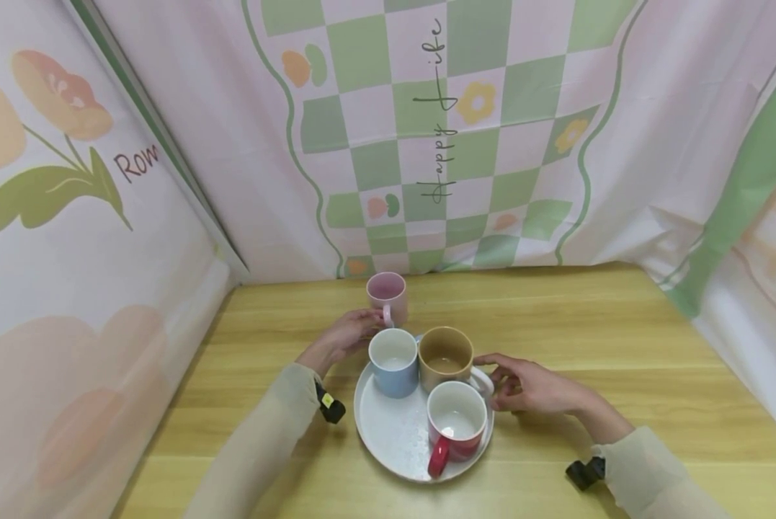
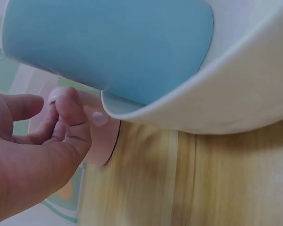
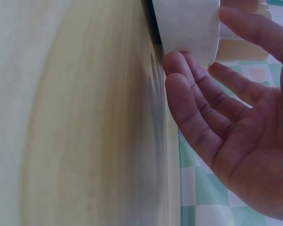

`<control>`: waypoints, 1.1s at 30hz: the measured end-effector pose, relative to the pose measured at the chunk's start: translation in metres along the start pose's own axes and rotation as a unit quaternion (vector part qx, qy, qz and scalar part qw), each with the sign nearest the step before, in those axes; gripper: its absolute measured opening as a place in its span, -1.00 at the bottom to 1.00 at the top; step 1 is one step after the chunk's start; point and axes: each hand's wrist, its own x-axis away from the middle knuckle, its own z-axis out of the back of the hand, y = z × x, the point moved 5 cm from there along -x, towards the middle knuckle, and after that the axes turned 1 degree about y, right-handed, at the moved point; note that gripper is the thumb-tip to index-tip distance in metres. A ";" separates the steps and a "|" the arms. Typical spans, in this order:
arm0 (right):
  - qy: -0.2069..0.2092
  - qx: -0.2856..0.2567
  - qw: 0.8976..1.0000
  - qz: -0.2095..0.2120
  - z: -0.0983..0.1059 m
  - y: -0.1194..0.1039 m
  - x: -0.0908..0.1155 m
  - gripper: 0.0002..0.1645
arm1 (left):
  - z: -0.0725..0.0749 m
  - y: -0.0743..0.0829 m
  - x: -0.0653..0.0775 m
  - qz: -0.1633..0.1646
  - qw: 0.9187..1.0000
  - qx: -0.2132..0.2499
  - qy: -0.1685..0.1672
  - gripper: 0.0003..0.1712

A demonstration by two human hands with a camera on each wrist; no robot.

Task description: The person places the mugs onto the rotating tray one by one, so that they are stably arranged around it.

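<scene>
My left hand reaches past the tray to a pink mug on the table. Its curled fingers hold the mug by its handle. A round white tray carries three mugs: a light blue one at the back left, a brown one with a white handle behind, and a red one with a white inside at the front right. My right hand is beside the tray's right side, fingers loosely spread, fingertips right at its white wall in the right wrist view.
Everything stands on a wood-grain table. A green and white checked cloth hangs along the table's back edge, and a flower-printed cloth covers the left side. The pink mug stands just behind the light blue one, close to the back cloth.
</scene>
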 end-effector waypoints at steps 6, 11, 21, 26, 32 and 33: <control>0.002 0.007 1.000 0.001 0.000 0.000 0.000 -0.08 | 0.011 0.002 0.002 0.011 0.999 0.012 0.051 -0.58; 0.002 0.003 1.000 -0.002 0.000 0.000 0.000 -0.07 | 0.018 0.001 0.003 0.016 0.998 0.010 0.056 -0.55; 0.004 0.000 1.000 -0.008 0.000 0.000 -0.001 -0.09 | 0.023 0.002 0.001 0.021 0.997 0.004 0.077 -0.52; 0.003 -0.005 1.000 -0.011 0.000 0.000 -0.001 -0.09 | 0.022 0.004 -0.001 0.014 0.996 -0.004 0.087 -0.60; 0.000 -0.012 1.000 -0.012 -0.001 0.001 0.000 -0.08 | 0.020 0.002 -0.003 0.017 0.995 -0.007 0.097 -0.68; 0.000 -0.012 1.000 -0.012 -0.001 0.001 0.000 -0.08 | 0.020 0.002 -0.003 0.018 0.995 -0.007 0.099 -0.68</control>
